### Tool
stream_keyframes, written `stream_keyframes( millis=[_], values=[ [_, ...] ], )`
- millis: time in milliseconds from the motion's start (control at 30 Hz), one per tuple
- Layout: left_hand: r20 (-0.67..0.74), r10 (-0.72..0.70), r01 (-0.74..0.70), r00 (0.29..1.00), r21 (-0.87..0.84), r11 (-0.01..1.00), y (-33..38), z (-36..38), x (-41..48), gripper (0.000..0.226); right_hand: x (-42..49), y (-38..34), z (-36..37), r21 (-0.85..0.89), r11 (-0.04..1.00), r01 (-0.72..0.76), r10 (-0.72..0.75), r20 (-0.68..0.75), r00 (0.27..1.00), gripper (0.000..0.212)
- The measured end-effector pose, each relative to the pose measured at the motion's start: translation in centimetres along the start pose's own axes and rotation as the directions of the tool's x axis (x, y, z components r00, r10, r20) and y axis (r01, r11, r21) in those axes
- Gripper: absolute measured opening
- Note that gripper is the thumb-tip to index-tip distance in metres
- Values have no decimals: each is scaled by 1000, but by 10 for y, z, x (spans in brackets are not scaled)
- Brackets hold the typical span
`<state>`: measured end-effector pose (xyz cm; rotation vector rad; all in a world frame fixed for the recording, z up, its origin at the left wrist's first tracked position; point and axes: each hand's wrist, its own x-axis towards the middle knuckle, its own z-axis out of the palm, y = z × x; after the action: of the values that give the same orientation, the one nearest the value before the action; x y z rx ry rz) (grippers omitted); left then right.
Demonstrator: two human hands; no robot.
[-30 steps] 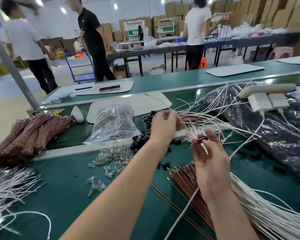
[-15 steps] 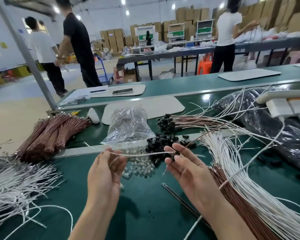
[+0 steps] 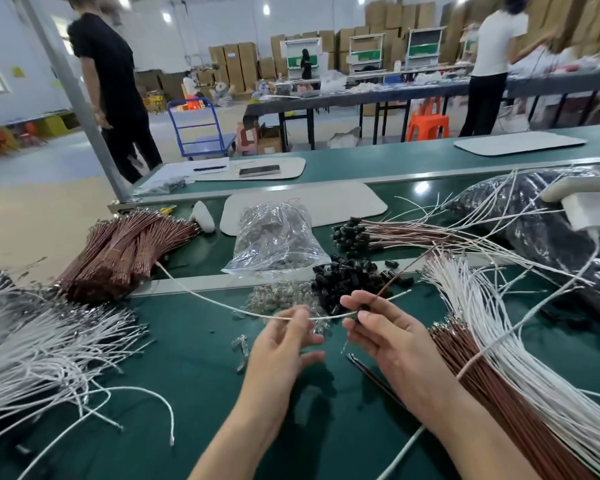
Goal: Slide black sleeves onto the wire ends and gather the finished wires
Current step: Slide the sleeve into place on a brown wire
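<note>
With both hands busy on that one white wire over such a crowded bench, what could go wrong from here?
1. The white wire, pinched between the left hand and the right hand, has its far tip beside the brown bundle. It could snag there when pulled.
2. The right hand works close to the loose black sleeves. A nudge might scatter them into the clear parts.

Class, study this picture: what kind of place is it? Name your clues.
Probably a factory assembly floor: brown wire bundles and loose black sleeves on a long green workbench, with stacked cardboard boxes behind.
</note>
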<state>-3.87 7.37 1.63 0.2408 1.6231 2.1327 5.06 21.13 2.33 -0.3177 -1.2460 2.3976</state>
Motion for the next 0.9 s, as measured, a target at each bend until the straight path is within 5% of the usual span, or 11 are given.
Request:
stream_keyframes(
  millis=[167, 467, 900],
  values=[
    [4, 58, -58, 998, -36, 998, -9, 5, 0, 37, -1, 1, -1, -11, 1000, -30, 30, 27, 999, 25],
    [-40, 139, -142, 990, -106, 984, -13, -2, 7, 29, 6, -14, -16, 261, 962, 83, -16, -249, 968, 21],
    [-60, 180, -181, 982, -6, 983, -22, -5, 11, 15, 5, -17, -28, 354, 931, 94, -13, -225, 974, 23]
  ],
)
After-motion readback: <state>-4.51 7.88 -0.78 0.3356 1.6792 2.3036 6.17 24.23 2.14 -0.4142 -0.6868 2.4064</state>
